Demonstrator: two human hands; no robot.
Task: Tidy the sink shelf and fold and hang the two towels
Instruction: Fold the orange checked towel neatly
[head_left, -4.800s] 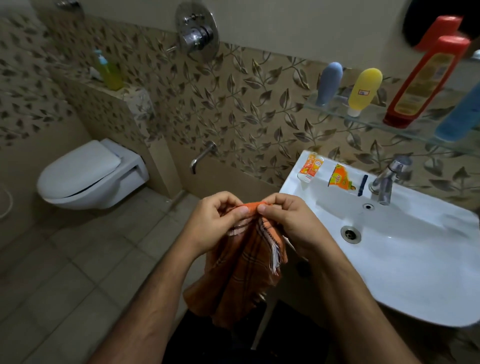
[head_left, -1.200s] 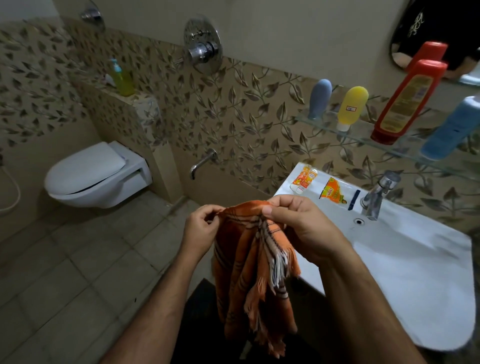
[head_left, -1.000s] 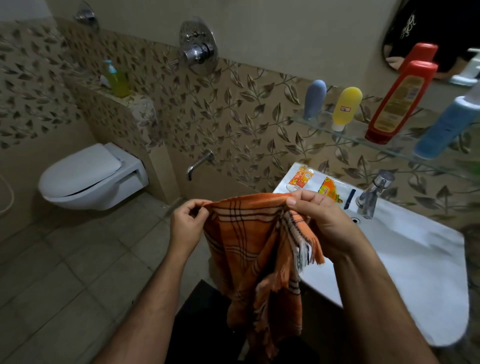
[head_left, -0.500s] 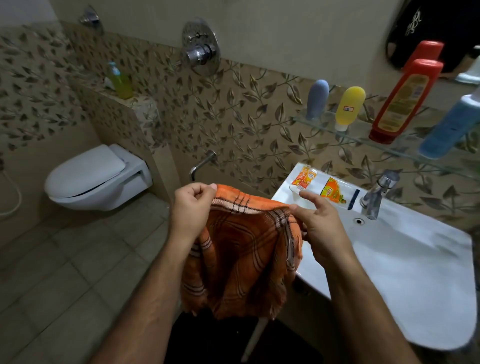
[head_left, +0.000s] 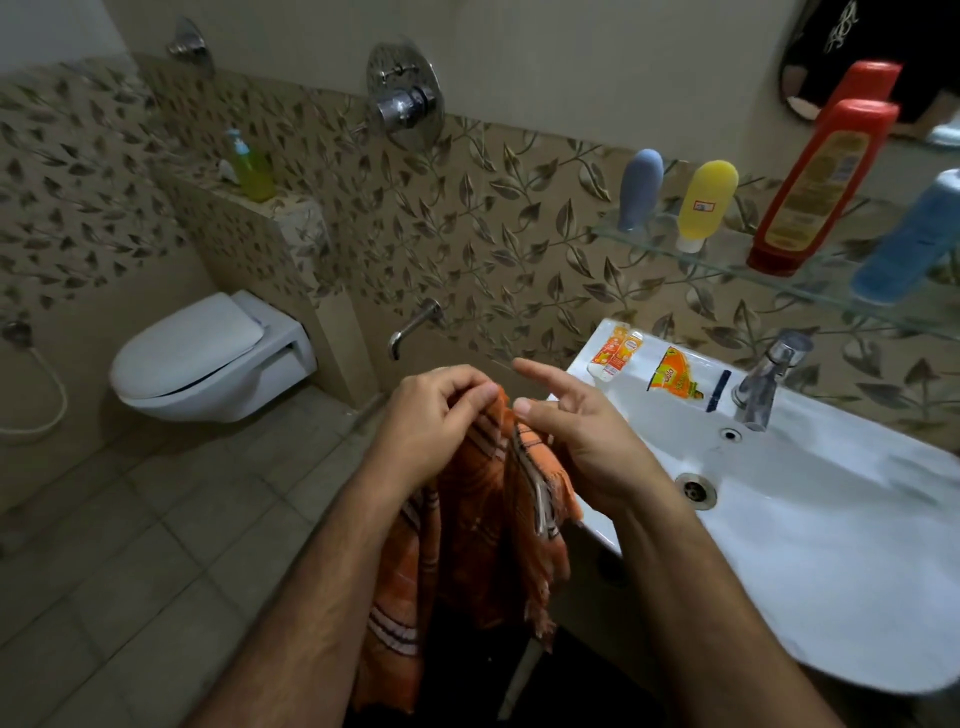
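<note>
Left hand (head_left: 436, 415) has its grip pinched on the top edge of the orange towel (head_left: 483, 525); rest of the cloth hangs straight below the grip, bunched, not flat. Right hand (head_left: 582, 436) sits just right of that grip, fingers spread, forefinger out, holding nothing. Judged: fold only partway, hanging not done. Glass shelf (head_left: 779, 270), up and right of the grip, has bottles standing in a row, looks tidy. 2nd towel and any rail: not in view. Towel's lower end is cut off by the forearms.
</note>
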